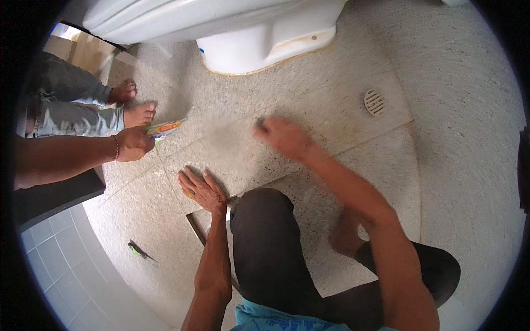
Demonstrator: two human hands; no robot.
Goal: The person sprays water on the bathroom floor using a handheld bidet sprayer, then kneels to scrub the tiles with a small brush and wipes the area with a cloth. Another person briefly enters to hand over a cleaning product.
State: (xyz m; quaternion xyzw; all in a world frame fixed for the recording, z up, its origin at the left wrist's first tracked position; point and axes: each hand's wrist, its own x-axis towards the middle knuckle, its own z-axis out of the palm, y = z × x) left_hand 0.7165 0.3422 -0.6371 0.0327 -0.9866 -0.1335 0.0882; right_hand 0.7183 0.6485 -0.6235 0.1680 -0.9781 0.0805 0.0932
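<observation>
My left hand [203, 190] lies flat on the speckled floor tile [243, 160], fingers spread, a ring on one finger. To its right and farther away, my right hand [284, 138] is low over the same tile, smeared by motion. Its fingers are curled around a small dark piece [261, 126], whose kind I cannot make out. A greyish smudged patch [225, 140] marks the tile between my two hands. From the left, another person's hand [136, 144] holds a colourful packet [164, 129] just above the floor.
A white toilet base [270, 47] stands at the far side. A round slotted drain cover [374, 103] sits at the right. Beside my left forearm is a metal-edged frame [196, 227] in the floor. A small green-and-black tool [137, 250] lies at the left, near a dark ledge [66, 196].
</observation>
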